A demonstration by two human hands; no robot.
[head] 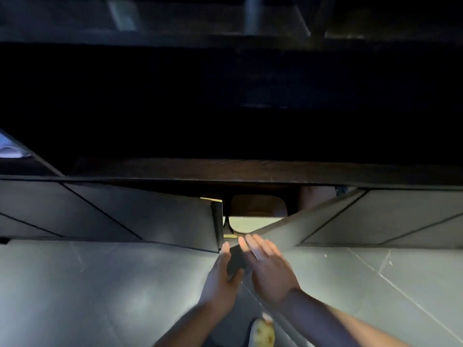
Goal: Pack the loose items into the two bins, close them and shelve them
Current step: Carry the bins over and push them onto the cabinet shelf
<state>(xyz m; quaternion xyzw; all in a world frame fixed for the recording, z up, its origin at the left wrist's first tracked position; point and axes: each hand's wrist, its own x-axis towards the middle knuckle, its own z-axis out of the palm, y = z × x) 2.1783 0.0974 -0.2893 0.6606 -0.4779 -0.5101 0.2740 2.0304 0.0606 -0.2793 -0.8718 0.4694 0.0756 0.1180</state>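
Note:
A grey bin sits low in front of a dark shelf, its two lid flaps partly shut. The left flap [150, 216] lies nearly flat, while the right flap [295, 229] slants across the gap. Through the gap [250, 221] I see a brown item, a pale yellow item and a black strap. My left hand [220, 276] grips a dark flap edge [236, 260] at the middle. My right hand [268, 266] lies flat with straight fingers, pressing on the near end of the right flap.
A dark wooden shelf board [250, 169] runs across just above the bin, with black space over it. Grey scratched surface [100, 284] spreads left and right of my arms. A pale yellow object [263, 331] shows between my forearms at the bottom edge.

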